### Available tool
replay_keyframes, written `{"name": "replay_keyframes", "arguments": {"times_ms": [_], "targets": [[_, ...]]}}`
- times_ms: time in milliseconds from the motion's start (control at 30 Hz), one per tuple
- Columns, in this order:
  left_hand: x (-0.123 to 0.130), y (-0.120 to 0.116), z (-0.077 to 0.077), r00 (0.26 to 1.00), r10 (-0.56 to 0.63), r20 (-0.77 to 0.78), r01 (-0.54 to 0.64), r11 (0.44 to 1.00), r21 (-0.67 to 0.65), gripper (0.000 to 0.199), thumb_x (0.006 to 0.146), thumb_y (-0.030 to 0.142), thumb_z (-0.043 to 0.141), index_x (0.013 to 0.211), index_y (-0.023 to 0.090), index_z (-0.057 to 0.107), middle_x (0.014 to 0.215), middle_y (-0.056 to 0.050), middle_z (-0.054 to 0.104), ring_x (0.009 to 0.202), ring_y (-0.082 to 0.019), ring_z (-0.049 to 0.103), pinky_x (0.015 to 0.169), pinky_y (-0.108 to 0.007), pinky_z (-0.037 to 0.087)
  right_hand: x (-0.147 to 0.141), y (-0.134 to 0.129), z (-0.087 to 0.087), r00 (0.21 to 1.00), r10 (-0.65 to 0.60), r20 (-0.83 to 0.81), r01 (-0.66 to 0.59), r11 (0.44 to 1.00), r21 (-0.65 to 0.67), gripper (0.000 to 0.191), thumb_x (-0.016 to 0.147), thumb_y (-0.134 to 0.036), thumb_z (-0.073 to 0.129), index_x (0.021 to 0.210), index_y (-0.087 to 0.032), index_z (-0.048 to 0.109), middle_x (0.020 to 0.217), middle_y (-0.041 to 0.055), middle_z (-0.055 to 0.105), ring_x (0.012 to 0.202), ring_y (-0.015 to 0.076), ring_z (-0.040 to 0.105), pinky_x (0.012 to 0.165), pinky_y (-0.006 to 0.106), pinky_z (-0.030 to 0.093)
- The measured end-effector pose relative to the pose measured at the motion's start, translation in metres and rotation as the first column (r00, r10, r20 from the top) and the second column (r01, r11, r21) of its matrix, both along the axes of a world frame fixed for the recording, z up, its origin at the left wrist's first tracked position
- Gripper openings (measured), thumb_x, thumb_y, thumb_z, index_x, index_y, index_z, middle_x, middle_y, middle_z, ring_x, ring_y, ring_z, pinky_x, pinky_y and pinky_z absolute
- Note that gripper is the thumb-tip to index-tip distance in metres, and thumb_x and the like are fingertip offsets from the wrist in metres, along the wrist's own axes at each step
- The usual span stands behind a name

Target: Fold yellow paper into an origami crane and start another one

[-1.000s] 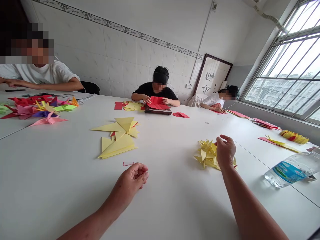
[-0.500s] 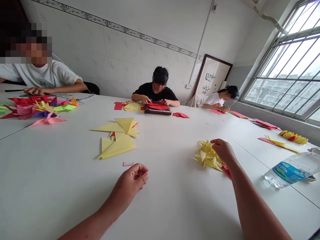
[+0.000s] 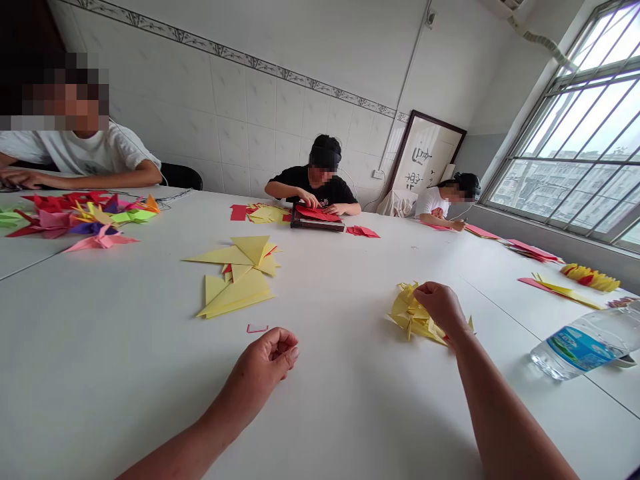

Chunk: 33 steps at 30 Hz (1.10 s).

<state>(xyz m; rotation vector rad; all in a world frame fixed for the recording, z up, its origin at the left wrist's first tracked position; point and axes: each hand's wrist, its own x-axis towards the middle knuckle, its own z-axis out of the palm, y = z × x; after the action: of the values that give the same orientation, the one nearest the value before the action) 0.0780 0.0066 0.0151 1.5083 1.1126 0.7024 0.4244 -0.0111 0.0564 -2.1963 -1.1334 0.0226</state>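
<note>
My left hand hovers low over the white table, its fingers curled against the thumb with nothing showing in them. A small clear piece with a red-pink edge lies just beyond it. My right hand reaches into a heap of small folded yellow paper cranes, its thumb and fingertips pinched on one of them at the top of the heap. Part of the heap is hidden behind that hand and wrist. To the left lie larger folded yellow paper pieces with a bit of red between them.
A water bottle lies tilted at the right. Colourful paper cranes are heaped at the left. Across the table a person handles red paper; two other people sit left and right. Red and yellow paper stacks lie at the right.
My right hand has shifted slightly left over the yellow heap, and some cranes have moved under it. My left hand stays put. The person opposite has moved a hand over the red paper.
</note>
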Motion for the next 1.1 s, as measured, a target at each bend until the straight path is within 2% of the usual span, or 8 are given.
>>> {"name": "replay_keyframes", "arguments": {"times_ms": [200,367,533,633,867,967,1100], "targets": [[-0.001,0.000,-0.003,1.000,-0.012,-0.014,0.012,1.000,0.020,0.021,0.080,0.042,0.052,0.081,0.021,0.055,0.075,0.000,0.053,0.073,-0.015,0.052,0.070,-0.029,0.048,-0.006,0.003,0.004,0.989,-0.124,0.080,0.125,0.992,-0.015,0.012,0.058,-0.024,0.053,0.047,-0.022,0.049,0.045,-0.0018,0.047,0.044,0.0126,0.035,0.046,0.027,0.023],[-0.002,0.000,-0.004,1.000,-0.016,-0.011,0.016,1.000,0.024,0.021,0.081,0.042,0.050,0.082,0.021,0.055,0.076,0.000,0.053,0.074,-0.016,0.053,0.071,-0.030,0.048,0.004,0.001,0.004,0.981,-0.186,0.047,0.183,0.981,0.070,0.030,0.074,-0.039,0.044,0.050,-0.022,0.049,0.046,0.0000,0.046,0.044,0.0136,0.035,0.045,0.027,0.024],[-0.002,0.000,-0.004,1.000,-0.014,-0.019,0.014,1.000,0.023,0.021,0.081,0.043,0.051,0.081,0.022,0.055,0.076,0.000,0.054,0.075,-0.016,0.053,0.072,-0.029,0.048,0.016,0.000,0.000,0.997,-0.070,-0.017,0.071,0.994,0.081,0.029,0.072,-0.041,0.046,0.062,-0.018,0.060,0.056,0.0023,0.060,0.046,0.0138,0.044,0.044,0.025,0.029],[-0.002,0.000,-0.004,1.000,-0.011,-0.013,0.012,1.000,0.027,0.022,0.080,0.044,0.051,0.082,0.022,0.055,0.076,0.000,0.054,0.075,-0.016,0.053,0.071,-0.029,0.048,0.017,0.002,-0.004,0.999,-0.028,-0.017,0.029,0.998,0.063,0.025,0.070,-0.038,0.048,0.063,-0.018,0.061,0.057,0.0012,0.060,0.046,0.0135,0.046,0.043,0.024,0.030],[-0.001,0.000,-0.005,1.000,-0.009,-0.016,0.009,0.999,0.039,0.023,0.079,0.044,0.052,0.081,0.021,0.055,0.074,0.000,0.054,0.073,-0.016,0.053,0.068,-0.028,0.047,-0.006,0.011,-0.014,0.990,0.078,0.115,-0.078,0.997,-0.007,0.018,0.072,-0.032,0.049,0.064,-0.020,0.060,0.056,-0.0012,0.058,0.053,0.0144,0.049,0.049,0.024,0.031],[-0.001,0.001,-0.006,1.000,-0.016,-0.015,0.017,0.999,0.044,0.023,0.080,0.044,0.050,0.081,0.021,0.054,0.075,0.000,0.053,0.072,-0.016,0.052,0.067,-0.028,0.046,-0.020,0.015,-0.017,0.971,0.114,0.211,-0.107,0.993,-0.045,0.017,0.077,-0.028,0.049,0.071,-0.021,0.063,0.068,0.0007,0.063,0.061,0.0156,0.052,0.054,0.024,0.031],[-0.001,0.000,-0.006,1.000,-0.013,-0.014,0.014,0.999,0.038,0.022,0.079,0.043,0.051,0.081,0.021,0.054,0.074,0.000,0.052,0.071,-0.015,0.051,0.066,-0.027,0.046,-0.033,0.021,-0.019,0.938,0.141,0.316,-0.125,0.990,-0.072,0.021,0.084,-0.025,0.046,0.087,-0.021,0.067,0.096,0.0050,0.067,0.077,0.0181,0.058,0.061,0.026,0.033]]}}
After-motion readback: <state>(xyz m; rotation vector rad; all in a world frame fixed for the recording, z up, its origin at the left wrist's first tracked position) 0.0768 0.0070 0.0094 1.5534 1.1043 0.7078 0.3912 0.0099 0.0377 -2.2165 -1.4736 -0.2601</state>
